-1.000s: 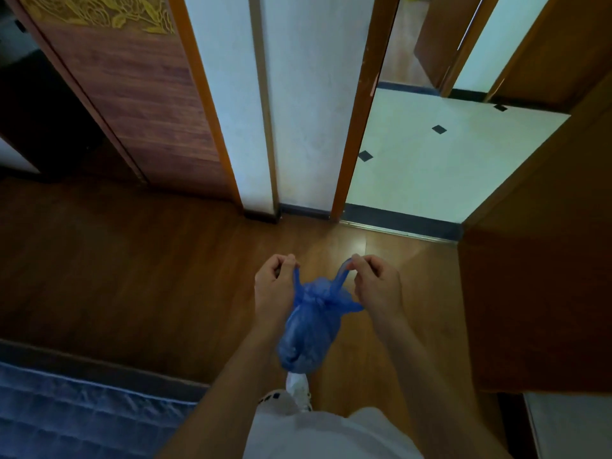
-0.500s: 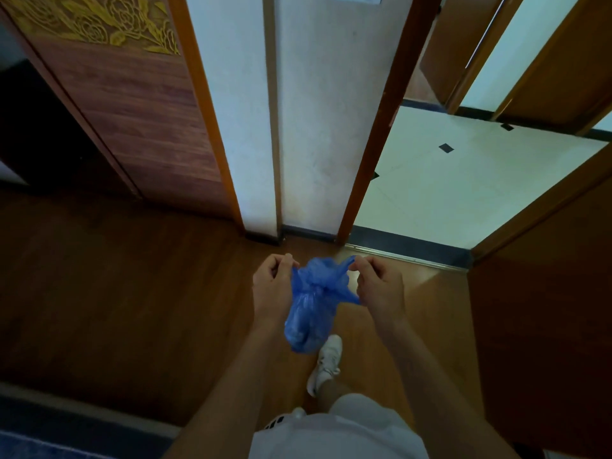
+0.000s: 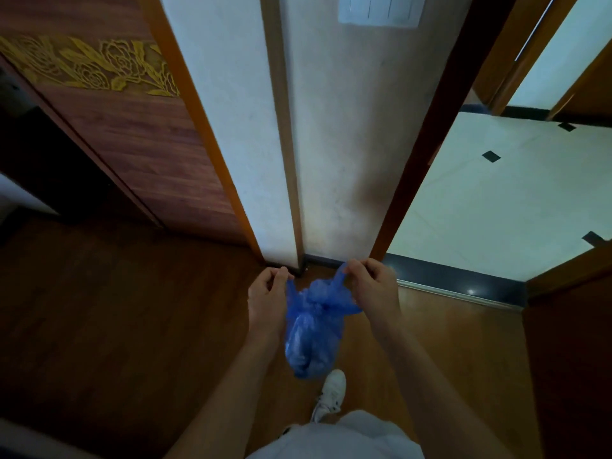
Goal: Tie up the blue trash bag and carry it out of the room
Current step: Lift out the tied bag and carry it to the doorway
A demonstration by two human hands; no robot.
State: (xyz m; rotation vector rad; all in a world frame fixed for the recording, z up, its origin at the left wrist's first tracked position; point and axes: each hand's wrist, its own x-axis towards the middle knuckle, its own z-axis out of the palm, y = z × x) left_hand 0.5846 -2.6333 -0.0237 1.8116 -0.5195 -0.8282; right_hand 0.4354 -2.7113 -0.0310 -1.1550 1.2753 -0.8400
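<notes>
A small blue trash bag (image 3: 313, 329) hangs in front of me above the wooden floor, its neck gathered into a knot. My left hand (image 3: 267, 299) pinches one loose end of the bag at its left. Its other end is pinched by my right hand (image 3: 372, 286), which sits slightly higher. Both ends are pulled apart and upward, and the full body of the bag dangles between my forearms.
An open doorway (image 3: 496, 200) to a pale tiled floor lies ahead right, behind a dark threshold strip (image 3: 457, 283). A white wall section (image 3: 331, 144) with a switch plate stands straight ahead. A carved wooden panel (image 3: 132, 134) is left, a wooden door (image 3: 569, 342) right. My white shoe (image 3: 329, 394) steps forward.
I have walked closer to the wall and doorway. The bag's ends are pulled further apart than half a second ago. The bed edge at lower left has left the view.
</notes>
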